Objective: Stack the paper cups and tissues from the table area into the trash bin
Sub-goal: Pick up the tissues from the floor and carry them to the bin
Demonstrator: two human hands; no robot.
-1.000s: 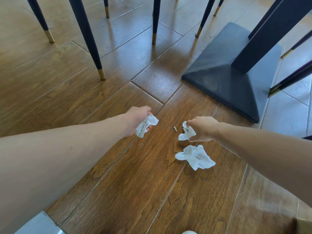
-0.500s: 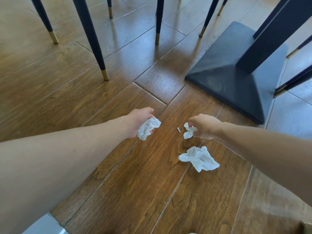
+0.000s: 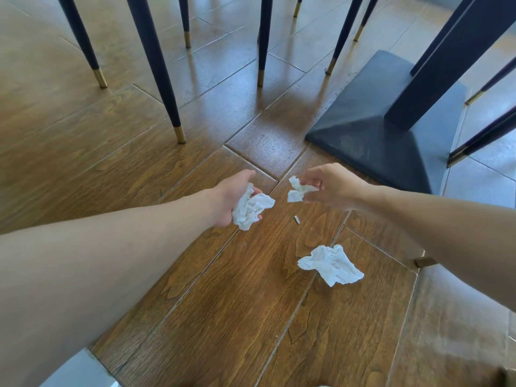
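Observation:
My left hand point(image 3: 227, 196) is closed around a crumpled white tissue point(image 3: 251, 209) that hangs out below the fingers. My right hand point(image 3: 332, 188) pinches a smaller white tissue point(image 3: 297, 189) between thumb and fingertips, held above the wooden floor. The two hands are close together, a short gap between them. A third crumpled tissue point(image 3: 331, 265) lies on the floor below my right hand. A tiny pale scrap point(image 3: 296, 219) lies on the floor between the hands. No paper cup or trash bin is in view.
Several dark chair legs with gold tips point(image 3: 178, 134) stand at the back left and centre. A dark square table base point(image 3: 377, 135) with its post point(image 3: 435, 62) sits at the right. More gold-tipped chair legs point(image 3: 458, 156) cross the far right.
My right hand has lifted the small tissue off the floor and turned it towards my left hand. The left hand holds its tissue as before. The view has tilted up slightly.

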